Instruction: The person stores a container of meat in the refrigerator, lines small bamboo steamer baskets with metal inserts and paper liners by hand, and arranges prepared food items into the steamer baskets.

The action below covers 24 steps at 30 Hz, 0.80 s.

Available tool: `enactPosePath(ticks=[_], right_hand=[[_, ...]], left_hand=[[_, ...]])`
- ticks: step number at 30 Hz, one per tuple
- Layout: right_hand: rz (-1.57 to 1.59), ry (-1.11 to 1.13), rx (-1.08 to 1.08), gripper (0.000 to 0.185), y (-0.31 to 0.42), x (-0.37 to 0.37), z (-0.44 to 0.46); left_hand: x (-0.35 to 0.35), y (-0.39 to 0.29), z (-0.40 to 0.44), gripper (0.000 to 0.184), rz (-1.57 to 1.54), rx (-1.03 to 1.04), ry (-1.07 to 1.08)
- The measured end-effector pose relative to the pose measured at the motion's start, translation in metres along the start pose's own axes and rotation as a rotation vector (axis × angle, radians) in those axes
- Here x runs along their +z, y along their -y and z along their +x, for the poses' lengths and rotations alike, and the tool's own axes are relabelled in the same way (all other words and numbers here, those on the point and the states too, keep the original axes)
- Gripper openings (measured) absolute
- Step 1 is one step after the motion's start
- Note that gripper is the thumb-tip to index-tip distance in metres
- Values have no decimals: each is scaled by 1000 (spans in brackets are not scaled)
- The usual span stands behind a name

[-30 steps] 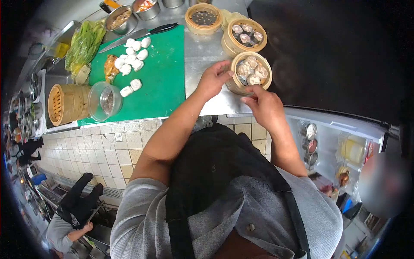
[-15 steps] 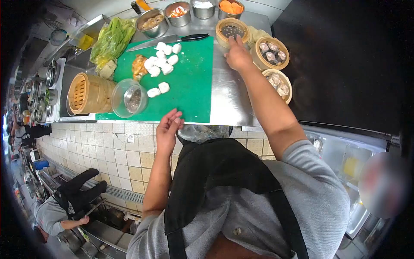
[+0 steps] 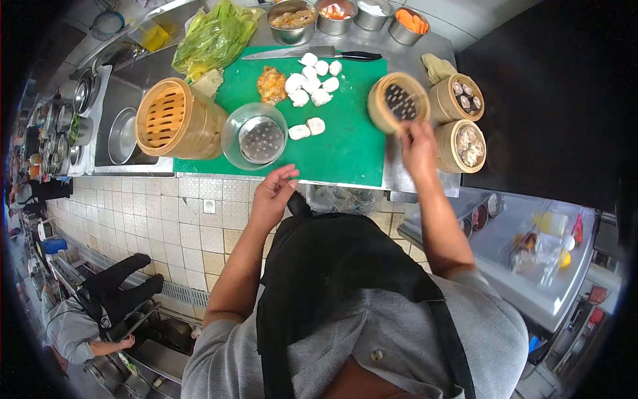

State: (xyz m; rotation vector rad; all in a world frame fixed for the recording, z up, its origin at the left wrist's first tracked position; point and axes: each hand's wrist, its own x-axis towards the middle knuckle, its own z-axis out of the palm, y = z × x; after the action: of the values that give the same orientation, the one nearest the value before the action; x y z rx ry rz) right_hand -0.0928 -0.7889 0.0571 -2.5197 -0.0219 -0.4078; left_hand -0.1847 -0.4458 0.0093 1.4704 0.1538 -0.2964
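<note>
My right hand (image 3: 417, 147) is closed on the near rim of a round bamboo steamer basket (image 3: 380, 114), tilted at the right edge of the green cutting board (image 3: 339, 159). A black perforated liner (image 3: 400, 103) lines its bottom. My left hand (image 3: 271, 194) hovers by the board's front edge, holding nothing, with thumb and fingers apart. Close to it stands a clear round container (image 3: 234, 147) with a dotted liner inside. White dough pieces (image 3: 310, 85) lie in a cluster on the board, and two more (image 3: 307, 128) sit nearer. An orange-brown filling mound (image 3: 272, 86) lies beside the cluster.
Two bamboo steamers with dumplings (image 3: 457, 100) (image 3: 460, 146) stand at right. A steamer stack (image 3: 199, 130) is at left. Behind are a knife (image 3: 319, 52), bagged greens (image 3: 216, 36) and metal bowls (image 3: 292, 33). A drawer (image 3: 505, 246) is at lower right; another person (image 3: 80, 326) is at lower left.
My right hand has brought the bamboo steamer basket from the back right toward me, to the board's right edge. My left hand has stayed by the front edge. The camera view has shifted.
</note>
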Motion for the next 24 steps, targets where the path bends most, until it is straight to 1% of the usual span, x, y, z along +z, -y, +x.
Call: enactPosePath(ticks=[3,4,5,6,8,10,11,12,14,15,16,17,18,19,20,21,22,24], right_hand=[[65,87,-137,16,33,12,-41],[116,174,-127,18,37,19,-51],[176,277,-57,20,40,25,-60],[198,353,-62,25,48,21,-61],[268,397,-42,30,53,4,-48],[273,275,-146,33,40,-15,-21],[271,273,-122,33,34,-32,-3],[267,247,-46,29,35,-52,15],[333,113,-52,25,25,-84,45],[354,31,-83,25,26,-103,62],[353,-3,-53,27,30,-124,75],[362,-69,-88,26,33,-142,90],[371,-130,-116,24,35,-158,100],[346,-212,-186,23,34,-173,112],[319,-290,-248,23,35,-187,123],[327,-352,-292,23,40,-203,130],[353,-388,-282,23,47,-215,135],[337,-428,-326,23,51,-231,141]], left_hand=[[6,-1,1,37,31,-16,25],[11,-2,3,37,38,-6,25],[16,-4,4,37,43,4,27],[20,-4,6,37,43,10,37],[29,-2,9,37,64,35,10],[33,5,15,37,76,55,11],[35,8,15,38,88,66,-9],[38,8,17,38,88,82,-2],[43,6,15,36,66,128,-67],[44,2,13,34,91,132,-80],[44,5,13,34,139,160,-93],[45,6,11,34,96,122,-107],[45,7,8,35,126,156,-112],[41,22,13,36,172,162,-133],[43,27,11,36,64,163,-148],[44,27,11,35,83,118,-158],[46,26,14,35,86,138,-152],[46,28,10,36,15,110,-148]])
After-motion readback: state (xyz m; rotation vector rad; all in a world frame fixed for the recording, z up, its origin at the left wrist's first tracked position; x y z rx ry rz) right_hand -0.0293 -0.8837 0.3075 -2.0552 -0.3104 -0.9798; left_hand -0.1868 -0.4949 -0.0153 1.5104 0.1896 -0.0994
